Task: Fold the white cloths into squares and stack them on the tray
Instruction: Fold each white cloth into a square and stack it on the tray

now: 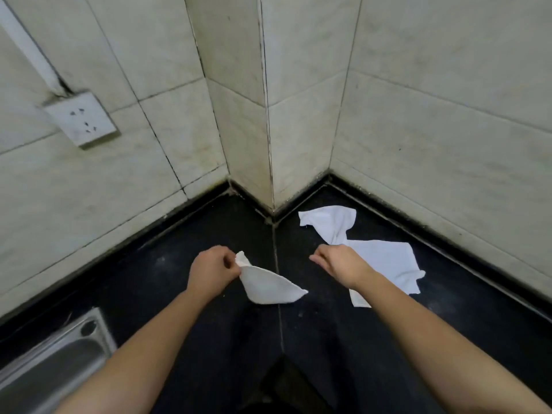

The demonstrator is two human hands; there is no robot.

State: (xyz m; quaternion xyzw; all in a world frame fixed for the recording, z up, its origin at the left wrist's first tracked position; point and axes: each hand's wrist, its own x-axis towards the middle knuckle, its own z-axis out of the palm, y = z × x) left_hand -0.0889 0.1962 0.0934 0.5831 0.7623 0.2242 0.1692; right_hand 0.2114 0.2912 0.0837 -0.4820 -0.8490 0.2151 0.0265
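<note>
My left hand (212, 271) pinches the top corner of a small folded white cloth (268, 286), which hangs in a triangle shape just above the black counter. To its right, my right hand (337, 264) hovers with the fingers loosely curled and nothing in them. Under and behind that hand, a second white cloth (385, 258) lies spread flat on the counter. A third white cloth (331, 219) lies crumpled behind it, near the wall corner. No tray is in view.
The black counter (227, 339) runs into a corner of tiled walls (248, 115) that juts toward me. A steel sink (53, 360) sits at the lower left. A wall socket (82, 119) is mounted at the upper left.
</note>
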